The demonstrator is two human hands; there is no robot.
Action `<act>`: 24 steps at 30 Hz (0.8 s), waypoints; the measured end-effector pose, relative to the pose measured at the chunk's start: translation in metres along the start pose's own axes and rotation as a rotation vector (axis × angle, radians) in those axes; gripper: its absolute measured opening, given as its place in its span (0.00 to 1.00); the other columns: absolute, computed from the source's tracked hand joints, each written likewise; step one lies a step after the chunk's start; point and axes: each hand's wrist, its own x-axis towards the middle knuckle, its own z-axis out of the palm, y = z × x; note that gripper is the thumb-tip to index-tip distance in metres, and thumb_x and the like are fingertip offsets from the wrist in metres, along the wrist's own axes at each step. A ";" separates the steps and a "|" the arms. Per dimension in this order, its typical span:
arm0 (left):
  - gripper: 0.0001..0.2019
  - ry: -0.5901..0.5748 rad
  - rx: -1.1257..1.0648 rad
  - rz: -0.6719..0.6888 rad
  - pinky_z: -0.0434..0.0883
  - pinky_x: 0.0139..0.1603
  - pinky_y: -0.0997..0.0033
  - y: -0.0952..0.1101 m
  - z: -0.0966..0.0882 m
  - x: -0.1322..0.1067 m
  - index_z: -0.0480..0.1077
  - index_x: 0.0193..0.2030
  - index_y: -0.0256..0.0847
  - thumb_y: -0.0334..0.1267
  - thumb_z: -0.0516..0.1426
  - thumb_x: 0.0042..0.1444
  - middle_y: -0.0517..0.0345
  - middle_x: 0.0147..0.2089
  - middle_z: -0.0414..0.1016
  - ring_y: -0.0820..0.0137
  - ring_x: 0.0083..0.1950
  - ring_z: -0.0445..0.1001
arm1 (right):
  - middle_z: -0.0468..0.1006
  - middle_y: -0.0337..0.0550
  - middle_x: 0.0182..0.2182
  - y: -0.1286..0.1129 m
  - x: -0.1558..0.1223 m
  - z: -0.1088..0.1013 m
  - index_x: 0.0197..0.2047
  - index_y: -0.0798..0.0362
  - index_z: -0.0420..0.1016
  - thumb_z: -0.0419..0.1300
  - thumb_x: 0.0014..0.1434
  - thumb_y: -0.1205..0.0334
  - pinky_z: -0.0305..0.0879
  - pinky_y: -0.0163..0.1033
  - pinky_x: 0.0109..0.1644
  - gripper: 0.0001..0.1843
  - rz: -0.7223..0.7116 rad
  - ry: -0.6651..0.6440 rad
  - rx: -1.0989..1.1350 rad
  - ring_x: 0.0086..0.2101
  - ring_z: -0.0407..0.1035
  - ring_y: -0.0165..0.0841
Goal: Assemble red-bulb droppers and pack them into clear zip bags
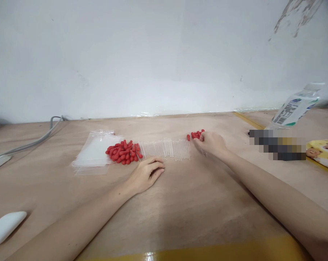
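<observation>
Thin clear glass dropper tubes (166, 148) lie side by side in a row across the wooden table. At the row's left end is a heap of red rubber bulbs (123, 152). My left hand (149, 174) rests on the table just in front of the tubes, fingers loosely bent and apart, holding nothing. Beyond the row's right end lie several droppers with red bulbs (195, 135). My right hand (211, 143) is over them with thumb and fingers pinched on a dropper; the fingers partly cover it, and glass stems show below.
Clear plastic zip bags (94, 152) are stacked left of the bulbs. A grey cable (41, 136) and a white rounded object (7, 228) lie further left. To the right are a tilted plastic bottle (294, 108), a blurred-out item (278, 145) and a yellow printed packet (323, 154). A white wall (153, 61) stands behind.
</observation>
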 end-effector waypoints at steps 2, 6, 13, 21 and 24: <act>0.09 -0.001 0.000 -0.001 0.70 0.44 0.67 0.000 0.001 0.000 0.72 0.38 0.40 0.34 0.51 0.59 0.52 0.43 0.73 0.68 0.42 0.72 | 0.74 0.42 0.24 -0.008 -0.004 0.004 0.22 0.52 0.70 0.53 0.53 0.52 0.54 0.36 0.30 0.15 -0.035 0.016 0.058 0.29 0.68 0.35; 0.10 0.000 -0.013 0.004 0.70 0.43 0.67 0.000 0.001 0.000 0.72 0.38 0.40 0.34 0.50 0.60 0.52 0.42 0.73 0.69 0.42 0.72 | 0.75 0.41 0.26 -0.018 -0.010 0.012 0.26 0.51 0.73 0.55 0.52 0.57 0.56 0.38 0.33 0.10 -0.078 -0.004 0.076 0.31 0.68 0.36; 0.09 -0.013 -0.016 0.001 0.69 0.43 0.67 0.000 0.000 0.000 0.72 0.39 0.40 0.34 0.50 0.60 0.52 0.41 0.73 0.69 0.41 0.71 | 0.76 0.46 0.25 -0.021 -0.014 0.009 0.26 0.53 0.74 0.53 0.52 0.61 0.57 0.40 0.32 0.10 -0.089 -0.034 -0.040 0.30 0.69 0.39; 0.08 0.098 0.304 -0.030 0.65 0.42 0.63 -0.002 -0.006 0.002 0.72 0.35 0.39 0.37 0.52 0.57 0.52 0.36 0.73 0.64 0.40 0.69 | 0.76 0.58 0.29 -0.026 -0.021 0.017 0.32 0.59 0.73 0.49 0.56 0.63 0.58 0.42 0.30 0.12 -0.120 -0.057 -0.137 0.31 0.71 0.45; 0.08 0.197 0.604 -0.134 0.62 0.39 0.61 -0.011 -0.021 0.004 0.71 0.34 0.39 0.40 0.53 0.56 0.50 0.35 0.72 0.60 0.40 0.67 | 0.76 0.58 0.30 -0.027 -0.025 0.020 0.35 0.60 0.70 0.47 0.59 0.62 0.55 0.41 0.28 0.13 -0.132 0.001 -0.123 0.29 0.71 0.43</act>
